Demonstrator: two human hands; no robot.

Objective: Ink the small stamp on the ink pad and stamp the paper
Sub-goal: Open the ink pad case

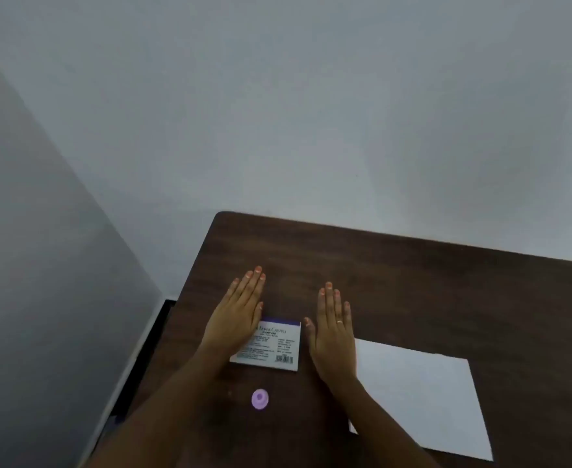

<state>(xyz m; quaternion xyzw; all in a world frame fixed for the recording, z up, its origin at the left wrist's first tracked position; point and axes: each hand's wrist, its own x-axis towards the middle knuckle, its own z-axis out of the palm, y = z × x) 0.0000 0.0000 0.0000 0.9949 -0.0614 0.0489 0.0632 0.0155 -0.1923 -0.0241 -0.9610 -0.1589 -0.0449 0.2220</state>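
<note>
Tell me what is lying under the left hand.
The left hand lies flat, palm down, over the left edge of the ink pad box and the brown table. Whatever else sits beneath the palm is covered.

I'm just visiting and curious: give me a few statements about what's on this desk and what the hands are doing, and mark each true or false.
1. The left hand is holding the small purple stamp. False: the stamp lies alone on the table, nearer the person than both hands.
2. The ink pad box sits between the two hands. True.
3. The right hand is flat, fingers stretched out. True.
4. The white paper lies left of the ink pad box. False: it lies to the right, past the right hand.
5. The paper already carries a stamp mark. False: it looks blank.
</note>
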